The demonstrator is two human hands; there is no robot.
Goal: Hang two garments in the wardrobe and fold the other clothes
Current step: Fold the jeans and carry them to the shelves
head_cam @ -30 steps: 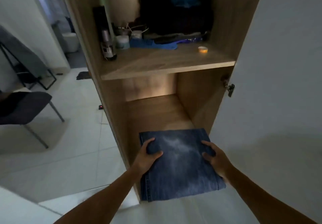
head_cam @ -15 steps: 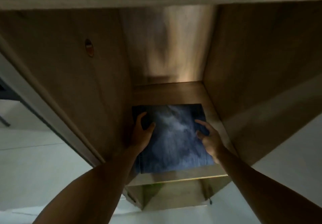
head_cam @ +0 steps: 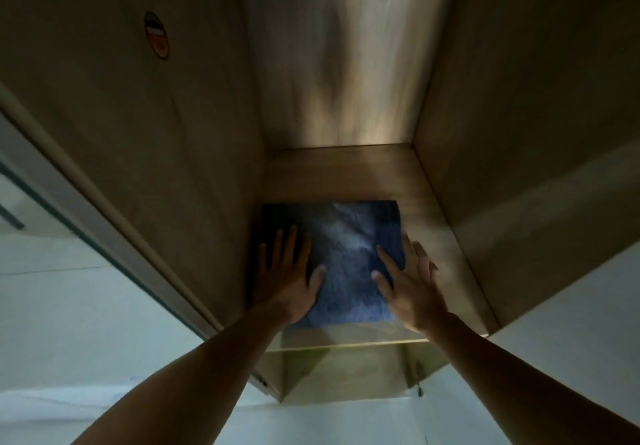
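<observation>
**Folded jeans on lower wardrobe shelf, both hands flat on top**

While the head camera looks steeply down into a wooden wardrobe compartment (head_cam: 346, 63), the folded jeans (head_cam: 346, 257) lie flat on the shelf board (head_cam: 415, 181). The denim forms a roughly square, dark blue pack with a paler faded patch through the middle. Its left edge sits against, or just beside, the left side panel (head_cam: 156, 153); dim light prevents telling which. A strip of bare board shows behind the pack and another to its right, so it is apart from the back panel and the right side panel (head_cam: 536, 98).

Left hand (head_cam: 287, 282): palm down on the left part of the jeans, fingers straight and slightly spread, thumb angled inward onto the cloth. It presses or rests; nothing is curled round the fabric.

Right hand (head_cam: 412, 288): spread over the right edge of the jeans, fingers straight, thumb and forefinger over the denim, outer fingers over bare board. The hand is motion-blurred, so whether it touches the cloth or hovers just above cannot be told.

Both forearms enter from the bottom of the frame.

Other items: a small round sticker (head_cam: 156, 36) on the left side panel, high up. Front edge of the shelf (head_cam: 346, 344) is visible below the hands, with a lower compartment (head_cam: 346, 375) beneath it. Pale tiled floor (head_cam: 69, 306) to the left of the wardrobe.
</observation>
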